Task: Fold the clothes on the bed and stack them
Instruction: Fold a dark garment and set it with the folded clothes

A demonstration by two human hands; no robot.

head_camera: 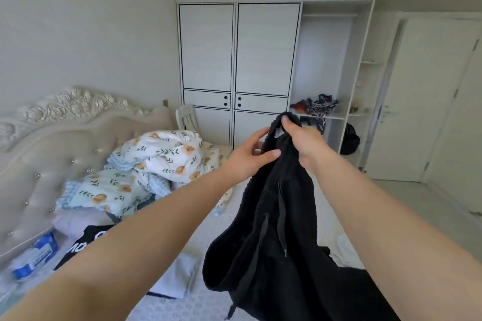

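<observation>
Behind raised black garment (281,216), floral quilt (167,156), wardrobe (237,60).

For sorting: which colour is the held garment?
Black garment, with black drawstrings; head view.

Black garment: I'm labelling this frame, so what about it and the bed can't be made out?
- Black garment, head view: its lower part is cut off by the bottom edge, so its type stays unclear.
- Left hand: fingers partly hidden behind the cloth.
- Bed: the arms cover part of the clothes lying there.
- Shelf items: too small to identify.
</observation>
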